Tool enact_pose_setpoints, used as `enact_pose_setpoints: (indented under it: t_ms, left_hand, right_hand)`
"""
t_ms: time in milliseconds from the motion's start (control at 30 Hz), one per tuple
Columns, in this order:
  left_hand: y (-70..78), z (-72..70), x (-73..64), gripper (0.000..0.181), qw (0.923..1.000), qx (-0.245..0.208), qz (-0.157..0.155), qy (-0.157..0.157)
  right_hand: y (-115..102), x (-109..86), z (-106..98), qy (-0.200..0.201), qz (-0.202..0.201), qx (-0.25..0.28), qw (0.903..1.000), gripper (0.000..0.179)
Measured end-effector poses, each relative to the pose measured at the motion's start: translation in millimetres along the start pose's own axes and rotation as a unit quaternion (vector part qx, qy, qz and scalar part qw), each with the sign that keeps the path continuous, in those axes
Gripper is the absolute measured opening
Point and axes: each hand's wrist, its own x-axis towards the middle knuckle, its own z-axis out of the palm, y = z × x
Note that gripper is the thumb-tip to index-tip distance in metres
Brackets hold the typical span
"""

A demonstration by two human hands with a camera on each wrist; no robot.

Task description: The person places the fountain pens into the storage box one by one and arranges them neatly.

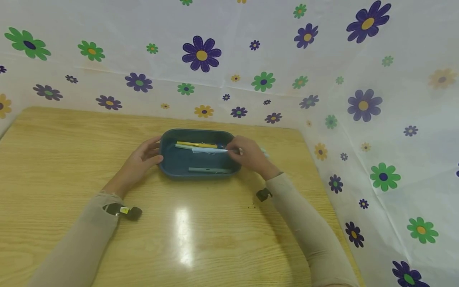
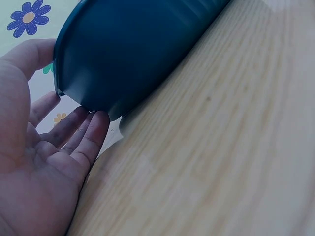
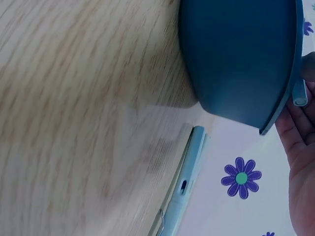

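A dark blue plastic bin (image 1: 175, 164) with rounded corners stands on the table. My left hand (image 1: 141, 158) touches its left end, thumb near the rim and fairly straight fingers against the outer wall (image 2: 123, 54). Over the right end, my right hand (image 1: 248, 154) pinches a light blue pen (image 1: 208, 150); the pen's end (image 3: 299, 93) shows by the thumb in the right wrist view. Inside the bin lie a yellow pen (image 1: 197, 144), a pale green pen (image 1: 182, 146) and, along the near wall, a grey-green pen (image 1: 208, 170).
Another light blue pen (image 3: 184, 187) lies on the table beyond the bin's right end, mostly behind my right hand in the head view. The wood-grain table (image 1: 150, 247) meets a flower-print sheet (image 1: 161, 24) at the back and right.
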Motion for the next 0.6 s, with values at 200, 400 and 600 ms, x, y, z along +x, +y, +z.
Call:
enact_pose_setpoints:
  t_ms: [200, 400, 600]
  left_hand:
    - [0.1, -0.4, 0.1, 0.067, 1.0, 0.004, 0.0, 0.001]
    - [0.8, -0.4, 0.0, 0.07, 1.0, -0.001, -0.002, -0.003]
    - [1.0, -0.2, -0.1, 0.069, 1.0, 0.004, -0.001, -0.003]
  right_hand:
    - [0, -6.4, -8, 0.025, -0.005, 0.025, 0.9994, 0.011]
    - [5, -11.8, -13, 0.044, -0.014, 0.029, 0.9985, 0.011]
    - [12, -16.9, -20, 0.043, -0.008, 0.016, 0.9989, 0.011]
